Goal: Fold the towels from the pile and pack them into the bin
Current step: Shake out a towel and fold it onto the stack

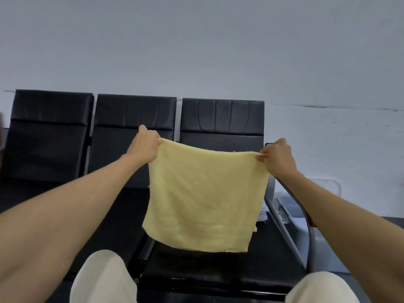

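The yellow towel (205, 200) hangs in the air in front of the person, stretched between both raised hands and clear of the seats below. The left hand (145, 147) grips the upper left corner. Its fingers (157, 142) are curled tightly around the cloth, which comes out from the thumb side of the fist. The right hand (276, 158) pinches the upper right corner, with thumb and fingertips (262, 157) pressed together on the hem. The top edge sags slightly between the two grips. The rest of the towel drops as a flat, nearly square sheet, tilted a little so that its lower left corner sits higher than the lower right. At the lower right edge a strip of a second layer shows behind the front one.

Behind the towel stands a row of black padded chairs (222, 119) against a pale wall (196, 51). A metal armrest (284, 226) curves down on the right. Past it sits a pale plastic container (291, 212), partly hidden. Two knees in light trousers (102, 278) show at the bottom.
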The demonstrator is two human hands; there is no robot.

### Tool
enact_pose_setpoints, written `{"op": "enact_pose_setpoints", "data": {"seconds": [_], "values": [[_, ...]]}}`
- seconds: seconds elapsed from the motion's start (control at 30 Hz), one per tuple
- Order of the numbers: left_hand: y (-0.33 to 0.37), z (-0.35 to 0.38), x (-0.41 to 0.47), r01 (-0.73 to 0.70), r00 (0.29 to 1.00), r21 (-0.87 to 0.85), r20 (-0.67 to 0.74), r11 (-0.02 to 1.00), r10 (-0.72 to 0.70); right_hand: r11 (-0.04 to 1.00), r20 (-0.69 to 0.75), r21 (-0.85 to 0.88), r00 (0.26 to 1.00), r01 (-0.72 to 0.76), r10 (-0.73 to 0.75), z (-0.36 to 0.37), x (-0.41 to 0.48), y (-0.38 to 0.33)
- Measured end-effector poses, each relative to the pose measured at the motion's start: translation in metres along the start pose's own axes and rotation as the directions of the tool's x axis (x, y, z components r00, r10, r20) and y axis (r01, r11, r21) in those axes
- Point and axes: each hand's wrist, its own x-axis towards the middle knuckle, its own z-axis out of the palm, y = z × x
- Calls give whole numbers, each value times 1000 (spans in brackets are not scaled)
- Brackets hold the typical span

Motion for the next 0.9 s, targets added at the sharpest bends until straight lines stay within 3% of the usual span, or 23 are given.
{"op": "enact_pose_setpoints", "data": {"seconds": [0.17, 0.47, 0.67, 0.9], "values": [[5, 4, -3, -86, 996, 131, 47, 988, 80, 996, -25, -89, 1000, -12, 10, -1, -4, 6], [17, 2, -5, -113, 993, 59, 22, 992, 112, 952, -46, -304, 998, 27, -43, 0, -5, 19], [12, 2, -4, -193, 980, 311, 105, 931, 168, 978, -17, -206, 1000, 9, -12, -8, -1, 17], [8, 2, -1, -173, 982, 202, 113, 964, 152, 986, 2, -166, 1000, -11, 12, -8, 0, 11]]}}
